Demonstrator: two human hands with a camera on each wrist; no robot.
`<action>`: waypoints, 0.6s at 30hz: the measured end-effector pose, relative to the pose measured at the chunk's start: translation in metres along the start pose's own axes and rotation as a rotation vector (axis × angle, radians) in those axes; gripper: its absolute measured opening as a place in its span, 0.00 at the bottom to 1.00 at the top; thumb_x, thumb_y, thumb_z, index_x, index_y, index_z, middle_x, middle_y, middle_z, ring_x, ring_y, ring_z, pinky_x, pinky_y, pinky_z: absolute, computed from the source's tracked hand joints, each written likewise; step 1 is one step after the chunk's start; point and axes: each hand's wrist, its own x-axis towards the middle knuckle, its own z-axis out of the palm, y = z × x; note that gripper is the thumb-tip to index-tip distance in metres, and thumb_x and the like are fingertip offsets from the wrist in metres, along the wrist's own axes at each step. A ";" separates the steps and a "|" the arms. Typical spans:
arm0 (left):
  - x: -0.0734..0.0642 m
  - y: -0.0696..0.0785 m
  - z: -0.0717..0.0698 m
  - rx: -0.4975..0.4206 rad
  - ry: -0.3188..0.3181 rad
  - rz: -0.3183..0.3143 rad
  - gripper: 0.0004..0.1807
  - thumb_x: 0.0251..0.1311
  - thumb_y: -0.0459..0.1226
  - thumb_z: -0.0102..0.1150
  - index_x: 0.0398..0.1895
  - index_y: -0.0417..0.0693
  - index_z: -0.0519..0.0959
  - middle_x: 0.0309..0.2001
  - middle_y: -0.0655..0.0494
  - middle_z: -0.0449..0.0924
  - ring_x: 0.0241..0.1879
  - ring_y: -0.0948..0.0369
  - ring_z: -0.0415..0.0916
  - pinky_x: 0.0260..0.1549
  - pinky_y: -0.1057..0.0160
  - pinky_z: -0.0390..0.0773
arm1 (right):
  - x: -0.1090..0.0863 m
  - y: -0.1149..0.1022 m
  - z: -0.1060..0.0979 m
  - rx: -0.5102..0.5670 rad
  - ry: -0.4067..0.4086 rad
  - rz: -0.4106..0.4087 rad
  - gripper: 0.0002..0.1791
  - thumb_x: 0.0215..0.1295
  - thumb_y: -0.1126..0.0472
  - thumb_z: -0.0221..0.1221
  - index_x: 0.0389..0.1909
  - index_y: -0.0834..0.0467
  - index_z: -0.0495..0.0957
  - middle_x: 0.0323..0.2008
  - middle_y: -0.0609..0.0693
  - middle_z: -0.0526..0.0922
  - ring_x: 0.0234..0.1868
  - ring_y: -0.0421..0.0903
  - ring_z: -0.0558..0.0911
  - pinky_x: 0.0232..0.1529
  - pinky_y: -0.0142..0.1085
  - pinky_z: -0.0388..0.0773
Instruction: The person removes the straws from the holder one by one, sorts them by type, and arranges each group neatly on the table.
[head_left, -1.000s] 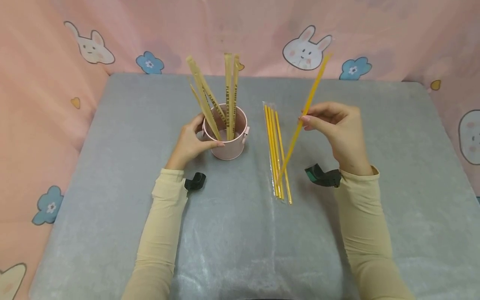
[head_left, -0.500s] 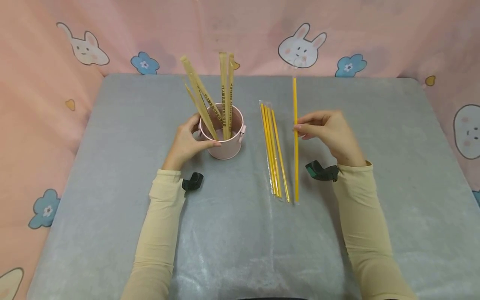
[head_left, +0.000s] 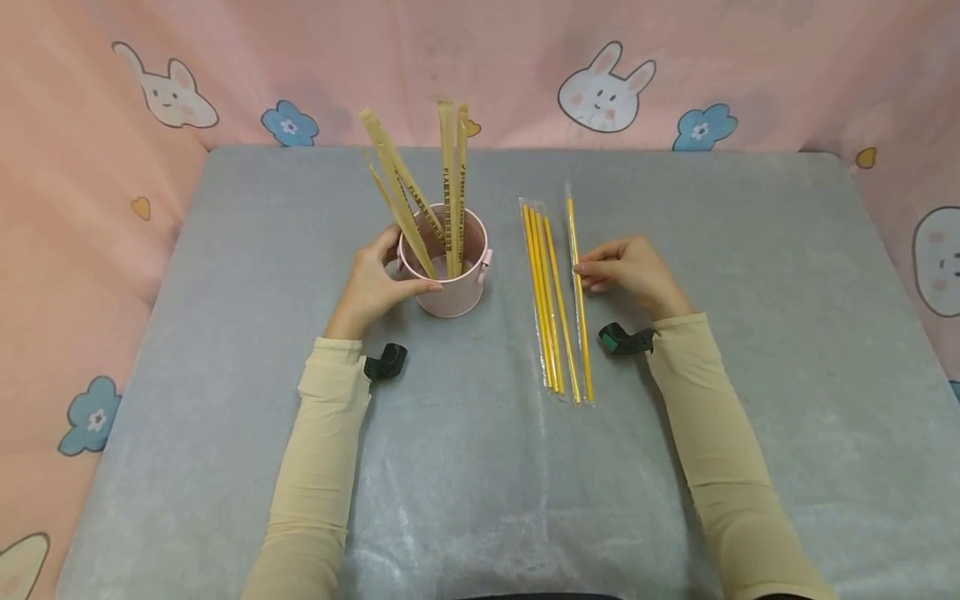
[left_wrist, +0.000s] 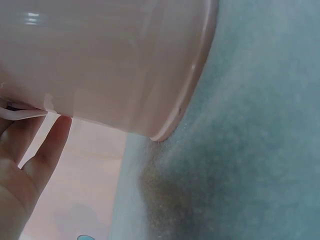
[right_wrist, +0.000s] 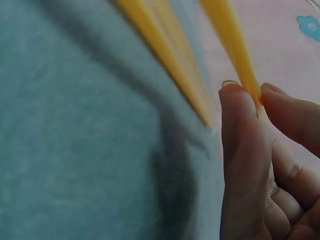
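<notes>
My left hand (head_left: 369,283) grips a small pink bucket (head_left: 452,302) by its side, thumb at the front of the rim and fingers around the far side. In the left wrist view the bucket's wall (left_wrist: 100,60) fills the upper left, its base at the tabletop. Several paper-wrapped straws (head_left: 447,192) lean inside the bucket. My right hand (head_left: 626,271) pinches a yellow straw (head_left: 582,333) in a clear wrapper between thumb and fingertips, as the right wrist view shows. That straw is just right of several wrapped yellow straws (head_left: 540,292) lying side by side.
A grey cloth covers the table (head_left: 465,467). Behind it and at both sides hangs a pink curtain (head_left: 510,75) with rabbits and flowers. Black wrist cameras stick out from the left sleeve (head_left: 330,417) and the right sleeve (head_left: 712,417).
My right hand has brought the yellow straw from a raised, tilted pose to a lower one nearly parallel with the row, moving left over the last half second. My left hand stays on the bucket.
</notes>
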 end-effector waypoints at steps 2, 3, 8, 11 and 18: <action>0.000 0.000 0.000 -0.002 0.000 -0.006 0.46 0.37 0.27 0.76 0.66 0.38 0.65 0.59 0.42 0.72 0.61 0.53 0.67 0.62 0.58 0.64 | 0.002 0.002 0.001 -0.023 -0.010 0.015 0.16 0.60 0.65 0.63 0.42 0.75 0.78 0.22 0.48 0.83 0.22 0.41 0.81 0.29 0.33 0.82; 0.000 0.000 0.000 -0.002 0.001 -0.009 0.46 0.37 0.27 0.76 0.66 0.38 0.65 0.59 0.42 0.71 0.61 0.53 0.67 0.62 0.58 0.64 | 0.002 0.003 0.001 -0.033 -0.014 0.023 0.17 0.60 0.64 0.63 0.42 0.75 0.78 0.22 0.48 0.83 0.23 0.41 0.81 0.29 0.33 0.82; 0.001 0.000 0.000 0.009 0.005 -0.016 0.47 0.37 0.28 0.77 0.66 0.38 0.65 0.60 0.43 0.71 0.61 0.53 0.67 0.63 0.58 0.63 | 0.003 0.005 0.000 -0.057 -0.055 0.038 0.17 0.60 0.64 0.63 0.43 0.75 0.78 0.24 0.48 0.84 0.24 0.41 0.81 0.28 0.33 0.81; 0.001 0.000 0.000 0.011 0.008 -0.016 0.48 0.36 0.28 0.77 0.66 0.38 0.65 0.60 0.42 0.71 0.61 0.53 0.67 0.62 0.58 0.64 | 0.003 0.007 0.000 -0.058 -0.086 0.046 0.17 0.61 0.65 0.62 0.43 0.75 0.78 0.25 0.49 0.84 0.25 0.41 0.82 0.28 0.33 0.81; 0.001 -0.001 0.000 0.004 0.012 -0.005 0.48 0.36 0.27 0.77 0.66 0.37 0.65 0.60 0.41 0.71 0.60 0.52 0.67 0.62 0.56 0.64 | 0.005 0.011 0.002 -0.063 -0.102 0.068 0.17 0.61 0.65 0.62 0.44 0.76 0.77 0.26 0.50 0.84 0.25 0.42 0.83 0.28 0.32 0.81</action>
